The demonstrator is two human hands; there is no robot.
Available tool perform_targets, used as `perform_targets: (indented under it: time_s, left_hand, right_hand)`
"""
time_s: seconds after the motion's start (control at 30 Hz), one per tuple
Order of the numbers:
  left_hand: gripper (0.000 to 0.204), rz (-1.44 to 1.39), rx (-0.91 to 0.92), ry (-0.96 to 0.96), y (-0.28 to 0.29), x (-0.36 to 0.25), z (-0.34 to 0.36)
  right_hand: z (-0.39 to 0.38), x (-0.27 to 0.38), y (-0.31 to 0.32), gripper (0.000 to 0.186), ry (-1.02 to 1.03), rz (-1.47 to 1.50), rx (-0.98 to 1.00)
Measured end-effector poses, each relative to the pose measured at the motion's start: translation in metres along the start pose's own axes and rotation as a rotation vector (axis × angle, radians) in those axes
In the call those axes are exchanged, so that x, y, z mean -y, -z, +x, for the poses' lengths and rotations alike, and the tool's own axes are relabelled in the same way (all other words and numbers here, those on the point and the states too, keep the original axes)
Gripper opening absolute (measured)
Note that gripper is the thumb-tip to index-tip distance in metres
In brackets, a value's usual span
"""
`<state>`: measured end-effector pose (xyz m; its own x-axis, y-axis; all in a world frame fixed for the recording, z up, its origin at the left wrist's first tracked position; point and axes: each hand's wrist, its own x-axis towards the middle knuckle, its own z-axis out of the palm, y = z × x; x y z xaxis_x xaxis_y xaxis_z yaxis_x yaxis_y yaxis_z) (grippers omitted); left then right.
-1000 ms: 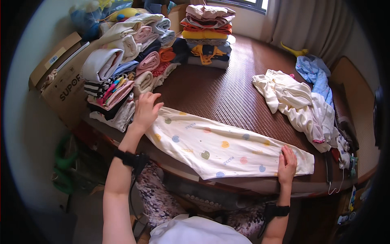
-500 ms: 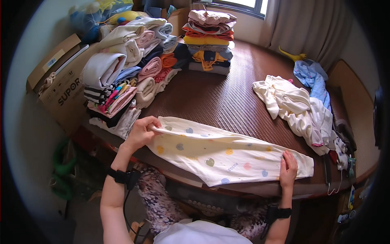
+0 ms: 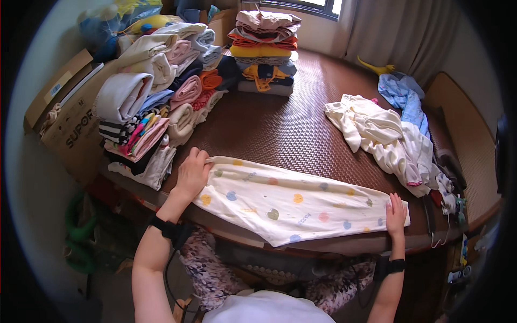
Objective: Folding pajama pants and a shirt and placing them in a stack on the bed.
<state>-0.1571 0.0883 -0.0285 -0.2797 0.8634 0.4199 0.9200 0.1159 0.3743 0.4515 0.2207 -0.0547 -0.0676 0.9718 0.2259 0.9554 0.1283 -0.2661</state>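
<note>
One cream garment (image 3: 256,207), printed with pastel hearts, is lying stretched out sideways along the near edge of a brown woven mat (image 3: 269,124); the person's left hand (image 3: 193,173) is gripping the far corner of its wider end, fingers bent and closed on the cloth (the fingertips themselves are hiding from view); the right hand (image 3: 397,214) is resting open near the narrow end, fingers straight and laid on the fabric; a dark band (image 3: 169,229) is circling the left wrist; beyond the left hand, piles of folded clothes (image 3: 123,97) are standing beside a cardboard box (image 3: 70,129); a separate stack (image 3: 264,51) is rising farther back; to the right, rumpled cream clothing (image 3: 371,126) is lying next to a light-blue garment (image 3: 401,91).
</note>
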Motion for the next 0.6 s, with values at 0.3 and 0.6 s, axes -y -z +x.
perform_targets:
  time_s: [0.3, 0.6]
  left_hand:
    - [0.023, -0.017, -0.080, -0.057, -0.007, 0.014, 0.005]
    - [0.020, -0.144, -0.069, 0.242, -0.009, -0.017, 0.012]
  right_hand:
    - [0.002, -0.009, -0.001, 0.050, -0.009, -0.072, 0.001]
    - [-0.039, 0.182, 0.001, 0.034, 0.583, 0.430, 0.123]
